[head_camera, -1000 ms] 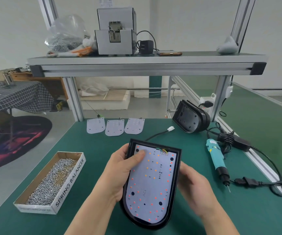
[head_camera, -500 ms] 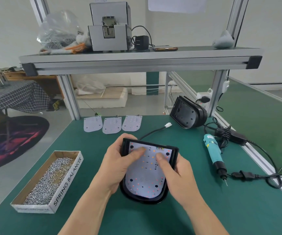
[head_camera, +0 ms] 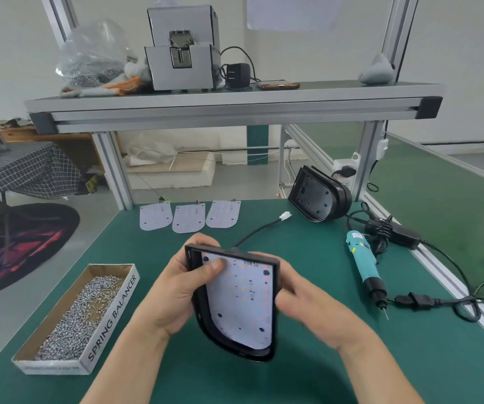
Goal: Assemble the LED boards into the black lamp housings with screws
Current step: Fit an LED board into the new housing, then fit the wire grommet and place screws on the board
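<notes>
The black lamp housing (head_camera: 204, 328) is being gripped between the left hand (head_camera: 173, 290) and right hand (head_camera: 307, 310); its LED board (head_camera: 240, 301) is being pressed by the left thumb.

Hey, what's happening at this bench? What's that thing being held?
A person is putting a lamp together by hand. The left hand and right hand both grip a black lamp housing at the green table, with a white LED board sitting inside it; the left thumb presses on the board. The electric screwdriver lies on the table to the right, and the box of screws sits to the left, neither in hand. Three spare boards and a second housing wait further back.
</notes>
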### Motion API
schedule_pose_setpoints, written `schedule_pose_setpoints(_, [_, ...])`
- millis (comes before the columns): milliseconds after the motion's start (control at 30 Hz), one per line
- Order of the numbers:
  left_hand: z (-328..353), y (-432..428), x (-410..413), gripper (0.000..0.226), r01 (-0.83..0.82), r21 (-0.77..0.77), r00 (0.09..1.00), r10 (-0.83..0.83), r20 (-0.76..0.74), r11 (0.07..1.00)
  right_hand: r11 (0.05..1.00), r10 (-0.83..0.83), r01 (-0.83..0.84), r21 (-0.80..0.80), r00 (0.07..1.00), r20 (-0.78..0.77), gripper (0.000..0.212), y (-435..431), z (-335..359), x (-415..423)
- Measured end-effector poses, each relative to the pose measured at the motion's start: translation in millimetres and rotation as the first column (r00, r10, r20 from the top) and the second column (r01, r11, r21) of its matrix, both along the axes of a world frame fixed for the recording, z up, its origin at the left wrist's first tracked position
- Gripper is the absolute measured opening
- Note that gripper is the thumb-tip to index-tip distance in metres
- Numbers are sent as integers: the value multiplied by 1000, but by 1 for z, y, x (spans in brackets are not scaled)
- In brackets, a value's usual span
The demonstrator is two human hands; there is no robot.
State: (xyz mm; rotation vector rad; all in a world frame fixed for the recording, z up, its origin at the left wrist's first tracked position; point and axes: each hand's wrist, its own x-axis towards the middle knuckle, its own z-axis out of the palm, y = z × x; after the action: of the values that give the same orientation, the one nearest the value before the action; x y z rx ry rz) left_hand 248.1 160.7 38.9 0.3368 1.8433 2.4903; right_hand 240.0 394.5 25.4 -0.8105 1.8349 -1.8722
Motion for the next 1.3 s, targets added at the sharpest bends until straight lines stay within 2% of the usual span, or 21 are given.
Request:
schedule_pose_setpoints(33, [0, -6, -2, 40, 50, 36, 999, -50, 13, 998, 1000, 6, -6, -2, 996, 84, 65, 5, 4, -2])
schedule_pose_setpoints(100, [0, -18, -6, 24, 115, 105, 993, -118, 16, 988, 1000, -12, 11, 10, 989, 147, 46, 12, 9, -7])
schedule_pose_setpoints(167, [2, -28, -10, 16, 199, 121, 980, -200, -7, 973, 998, -43, 40, 50, 997, 71, 17, 17, 11, -9])
schedule_pose_setpoints(200, [5, -32, -12, 17, 248, 109, 969, -247, -29, 962, 996, -49, 47, 75, 998, 27, 11, 17, 13, -9])
schedule_pose_setpoints(300, [9, -44, -19, 29, 326, 68, 945, -325, -32, 943, 938, -225, 254, 235, 964, -144, 26, 13, 24, -9])
schedule_pose_setpoints(400, [10, -46, -23, 27, 276, -41, 960, -274, 49, 960, 886, -362, 410, 217, 904, -227, 24, 8, 36, -3])
schedule_pose_setpoints(467, [17, -43, -26, 53, 168, -169, 984, -155, 88, 971, 874, -391, 451, 181, 874, -289, 23, 3, 42, 3])
schedule_pose_setpoints(533, [32, -39, -24, 68, -53, -314, 997, 69, 40, 948, 854, -416, 492, 172, 842, -342, 26, -5, 43, 8])
schedule_pose_setpoints(567, [43, -37, -21, 70, -179, -371, 983, 182, -26, 911, 847, -418, 500, 180, 836, -355, 28, -9, 44, 9])
schedule_pose_setpoints(600, [57, -33, -14, 68, -256, -412, 966, 221, -131, 874, 839, -415, 508, 198, 830, -372, 29, -14, 44, 10])
schedule_pose_setpoints(633, [71, -25, -5, 64, -249, -489, 958, 137, -252, 836, 826, -413, 520, 217, 821, -393, 29, -18, 45, 11])
schedule_pose_setpoints(667, [81, -14, 5, 61, -188, -629, 941, -45, -335, 754, 814, -413, 533, 232, 811, -415, 31, -23, 46, 11])
schedule_pose_setpoints(733, [85, 14, 17, 63, -183, -892, 850, -390, -356, 414, 800, -393, 546, 249, 790, -470, 33, -28, 48, 10])
schedule_pose_setpoints(767, [81, 25, 19, 61, -250, -937, 821, -460, -338, 243, 795, -364, 545, 267, 780, -509, 35, -29, 50, 9])
schedule_pose_setpoints(800, [78, 34, 19, 57, -305, -944, 823, -463, -328, 126, 790, -319, 535, 299, 776, -545, 38, -28, 52, 9])
schedule_pose_setpoints(833, [77, 38, 19, 51, -342, -938, 838, -435, -330, 52, 786, -272, 518, 336, 779, -565, 37, -26, 54, 9])
schedule_pose_setpoints(933, [72, 33, 13, 31, -403, -912, 849, -403, -342, -76, 790, -214, 479, 384, 801, -559, 33, -21, 52, 10])
schedule_pose_setpoints(1000, [65, 28, 10, 28, -436, -888, 839, -422, -342, -147, 807, -234, 469, 359, 812, -535, 34, -21, 50, 11])
schedule_pose_setpoints(1033, [61, 27, 10, 27, -444, -884, 836, -422, -351, -145, 809, -243, 480, 340, 799, -550, 36, -22, 49, 13])
schedule_pose_setpoints(1133, [51, 20, 14, 34, -422, -895, 865, -357, -351, -142, 774, -280, 578, 259, 680, -678, 38, -28, 50, 19])
schedule_pose_setpoints(1300, [52, 5, 17, 36, -237, -966, 964, -146, -221, -103, 754, -369, 642, 139, 589, -719, 28, -28, 56, 27])
